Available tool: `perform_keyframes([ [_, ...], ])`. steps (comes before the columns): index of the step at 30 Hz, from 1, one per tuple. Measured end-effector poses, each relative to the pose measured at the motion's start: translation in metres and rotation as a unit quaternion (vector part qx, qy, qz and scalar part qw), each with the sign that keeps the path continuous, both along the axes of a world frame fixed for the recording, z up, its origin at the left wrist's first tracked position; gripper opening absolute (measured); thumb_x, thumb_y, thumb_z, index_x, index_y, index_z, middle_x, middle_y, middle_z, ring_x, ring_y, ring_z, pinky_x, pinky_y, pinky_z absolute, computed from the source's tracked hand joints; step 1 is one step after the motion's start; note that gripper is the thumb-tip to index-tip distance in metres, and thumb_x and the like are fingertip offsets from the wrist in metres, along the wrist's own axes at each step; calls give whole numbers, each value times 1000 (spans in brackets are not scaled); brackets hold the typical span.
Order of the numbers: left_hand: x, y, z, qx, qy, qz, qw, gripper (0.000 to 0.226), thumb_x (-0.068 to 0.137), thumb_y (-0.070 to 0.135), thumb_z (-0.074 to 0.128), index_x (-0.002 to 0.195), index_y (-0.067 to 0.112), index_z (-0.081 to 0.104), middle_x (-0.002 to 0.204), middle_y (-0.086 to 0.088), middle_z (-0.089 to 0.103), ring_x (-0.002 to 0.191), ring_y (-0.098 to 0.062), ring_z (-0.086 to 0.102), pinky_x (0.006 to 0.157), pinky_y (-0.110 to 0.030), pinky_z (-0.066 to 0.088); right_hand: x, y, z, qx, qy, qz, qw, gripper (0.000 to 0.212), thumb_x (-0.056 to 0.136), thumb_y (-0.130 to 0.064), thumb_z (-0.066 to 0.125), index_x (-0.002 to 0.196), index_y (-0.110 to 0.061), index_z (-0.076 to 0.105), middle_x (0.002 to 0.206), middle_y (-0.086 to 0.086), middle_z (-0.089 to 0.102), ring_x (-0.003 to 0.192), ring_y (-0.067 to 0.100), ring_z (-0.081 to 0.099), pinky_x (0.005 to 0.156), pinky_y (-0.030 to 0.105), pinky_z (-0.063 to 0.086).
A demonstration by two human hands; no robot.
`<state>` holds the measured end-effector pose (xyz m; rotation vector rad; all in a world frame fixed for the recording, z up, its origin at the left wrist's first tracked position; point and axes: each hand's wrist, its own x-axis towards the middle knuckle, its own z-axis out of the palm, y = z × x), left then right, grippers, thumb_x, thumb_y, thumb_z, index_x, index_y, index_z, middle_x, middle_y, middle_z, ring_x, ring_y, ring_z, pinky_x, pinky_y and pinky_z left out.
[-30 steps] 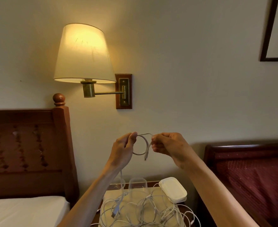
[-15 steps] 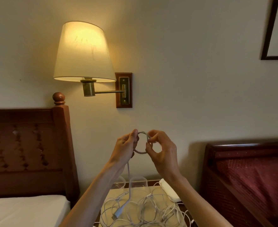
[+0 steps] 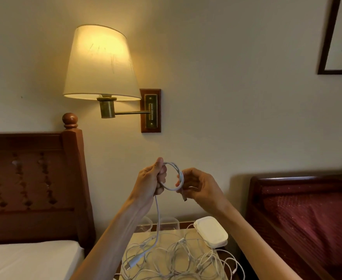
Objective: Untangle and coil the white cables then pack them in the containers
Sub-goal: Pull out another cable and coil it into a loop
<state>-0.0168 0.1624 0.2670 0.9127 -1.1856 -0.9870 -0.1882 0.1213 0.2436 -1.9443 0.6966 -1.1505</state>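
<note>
Up in front of the cream wall, the left hand pinches a small round loop of thin white cable at 9 o'clock. The right hand pinches it at 3 o'clock. More tangled white cables lie on the tan worktop below, beside a white oval lidded container.

cable pile on nightstand, container right

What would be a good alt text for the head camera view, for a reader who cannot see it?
Two bare hands hold a small coil of white cable up before a wall: the left hand pinches the loop, the right hand steadies its other side. The cable's free end hangs to a tangle of white cables on a bedside table, beside a white lidded container, under a lit wall lamp.
</note>
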Motion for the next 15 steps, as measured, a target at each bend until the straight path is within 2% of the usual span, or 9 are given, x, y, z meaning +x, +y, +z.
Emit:
perform_keyframes([
  [2, 1, -3, -3, 6, -7, 13, 1000, 43, 101, 43, 42, 64, 20, 44, 55, 8, 33, 48, -6, 26, 43, -20, 24, -3, -1, 5, 58, -20, 48, 997, 22, 83, 3, 61, 98, -11, 71, 93, 9, 71, 88, 22, 67, 82, 33, 56],
  [4, -1, -5, -6, 21, -20, 19, 999, 43, 100, 45, 44, 64, 20, 47, 57, 5, 36, 48, -8, 28, 43, -21, 25, -1, 3, 13, 155, -82, 98, 980, 14, 84, -15, 60, 86, -6, 71, 91, 11, 68, 85, 21, 62, 81, 34, 50],
  [6, -5, -7, -10, 27, -31, 14, 999, 44, 99, 46, 44, 64, 19, 48, 59, 1, 37, 49, -9, 28, 43, -21, 25, 5, 7, 16, 208, -114, 117, 964, 32, 97, -29, 51, 78, -8, 66, 87, 10, 65, 80, 19, 59, 77, 32, 45],
  [10, -8, -7, -12, 18, -35, 6, 999, 44, 98, 48, 44, 70, 17, 57, 58, 1, 41, 50, -9, 30, 45, -21, 24, 11, 9, 16, 263, -205, 218, 917, 32, 99, -27, 43, 83, -5, 61, 77, 9, 58, 76, 22, 57, 86, 35, 46],
  [12, -4, -8, -12, 1, -50, 16, 999, 42, 98, 46, 44, 81, 12, 63, 54, 6, 45, 49, -8, 31, 46, -22, 25, 9, 8, 15, 270, -219, 212, 913, 34, 100, -24, 41, 89, -7, 68, 69, 6, 53, 71, 20, 53, 86, 33, 45],
  [15, 0, -12, -12, -29, -102, 37, 994, 46, 97, 47, 43, 91, 10, 69, 52, 9, 38, 50, -9, 30, 48, -24, 28, 7, 8, 17, 252, -215, 213, 919, 32, 101, -23, 42, 90, -9, 68, 64, 1, 47, 68, 17, 49, 84, 33, 39],
])
